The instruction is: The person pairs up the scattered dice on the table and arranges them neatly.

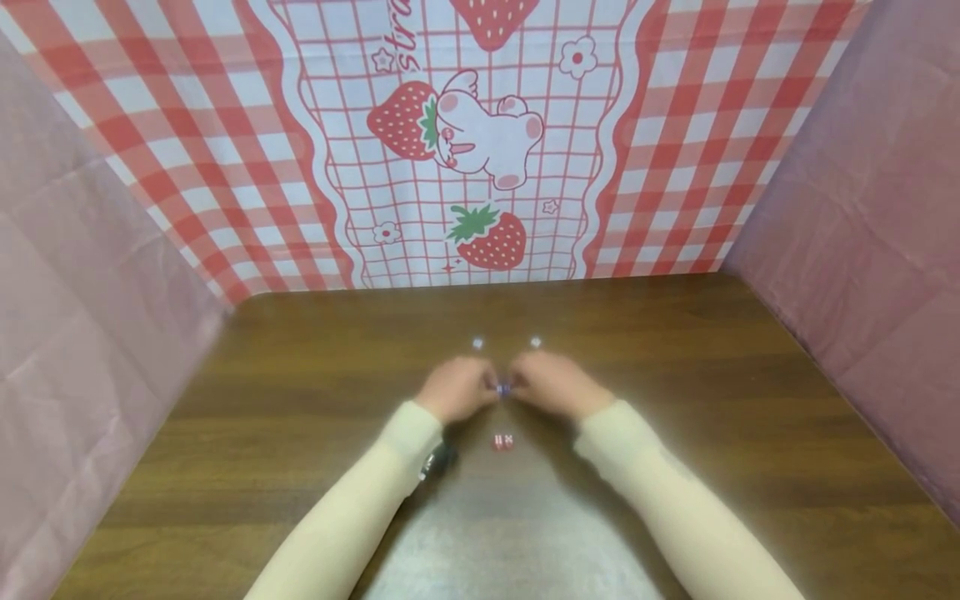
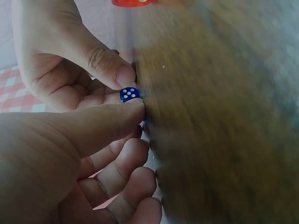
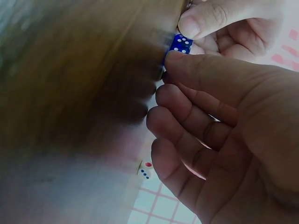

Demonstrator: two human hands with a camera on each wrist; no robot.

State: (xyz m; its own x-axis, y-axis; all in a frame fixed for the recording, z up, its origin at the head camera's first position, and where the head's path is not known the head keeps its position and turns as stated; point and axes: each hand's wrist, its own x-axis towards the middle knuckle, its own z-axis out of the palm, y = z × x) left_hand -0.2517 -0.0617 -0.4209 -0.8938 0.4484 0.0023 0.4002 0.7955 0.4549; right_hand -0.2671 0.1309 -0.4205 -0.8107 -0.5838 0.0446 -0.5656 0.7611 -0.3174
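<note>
My left hand (image 1: 459, 390) and right hand (image 1: 558, 385) meet low over the table, fingertips almost together. Between the two thumbs shows a blue die (image 2: 129, 93) with white pips, five of them facing up in the left wrist view. More blue peeks out under the left thumb; I cannot tell whether it is a second die. Each hand pinches blue between thumb and forefinger, the other fingers loosely curled. Two red dice (image 1: 503, 442) sit side by side nearer my body. Beyond the hands lie two white dice, one on the left (image 1: 477, 342) and one on the right (image 1: 536, 342).
The brown wood-grain table (image 1: 300, 467) reaches back to a strawberry-patterned cloth (image 1: 480, 133). Pink cloth hangs at the left (image 1: 90, 292) and the right (image 1: 862, 275). A dark band (image 1: 435, 462) is on the left wrist.
</note>
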